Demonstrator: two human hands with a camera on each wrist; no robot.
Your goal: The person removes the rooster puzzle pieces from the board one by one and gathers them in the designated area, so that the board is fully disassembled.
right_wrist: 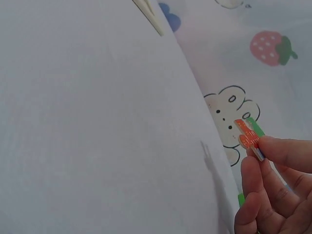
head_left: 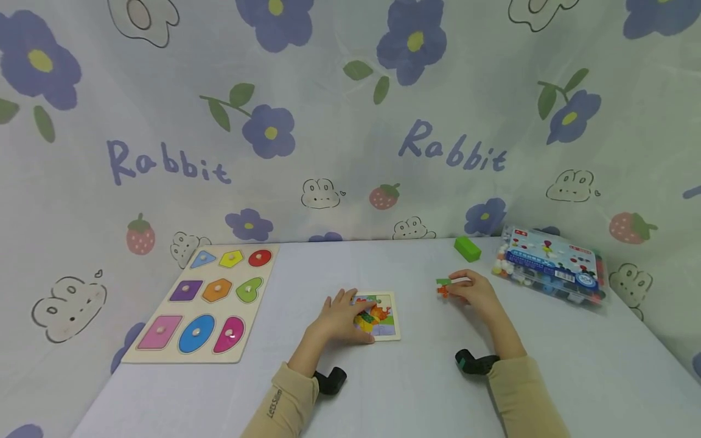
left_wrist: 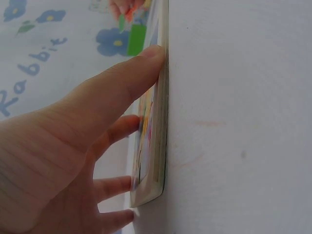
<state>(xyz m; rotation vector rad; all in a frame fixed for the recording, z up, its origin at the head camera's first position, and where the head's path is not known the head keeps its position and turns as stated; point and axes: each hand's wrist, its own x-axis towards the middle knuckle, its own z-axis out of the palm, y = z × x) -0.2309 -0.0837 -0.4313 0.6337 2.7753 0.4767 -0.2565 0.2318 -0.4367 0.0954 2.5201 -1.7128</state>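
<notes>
A small square jigsaw puzzle with a pale frame lies on the table and shows a colourful picture. My left hand steadies it: the thumb presses its near edge while the other fingers spread over its left and far sides. Part of the picture is hidden under that hand. To the right, my right hand pinches a jigsaw piece between thumb and fingers, raised off the tabletop. Orange and green show on the piece in the right wrist view.
On the left lies a wooden shape board with knobbed shapes. A green block sits at the back right, beside a clear plastic box of coloured parts. A printed curtain hangs behind the white table.
</notes>
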